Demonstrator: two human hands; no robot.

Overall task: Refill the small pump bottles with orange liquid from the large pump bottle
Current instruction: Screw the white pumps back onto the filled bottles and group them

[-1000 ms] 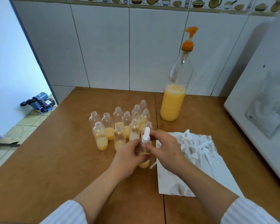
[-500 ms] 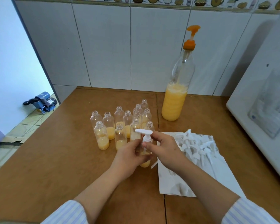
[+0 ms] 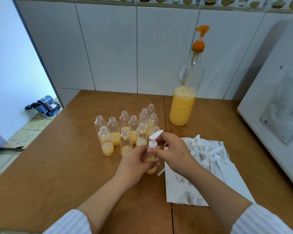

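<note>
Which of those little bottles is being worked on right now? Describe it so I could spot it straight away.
Start at the large pump bottle with the orange top by the tiled wall, then come forward past the cluster of open small bottles. Just in front, the left hand grips one small bottle while the right hand pinches its collar. It alone wears a white pump.

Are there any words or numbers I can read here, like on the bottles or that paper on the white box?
None can be read.
Big bottle: no label.
Small bottles: no labels.
Paper in a plastic sleeve on the white box: print too blurred to read.
Picture strip atop the wall tiles: drawings of pots and jugs; any writing too small to read.
Blue pump on the floor: no readable markings.
</note>
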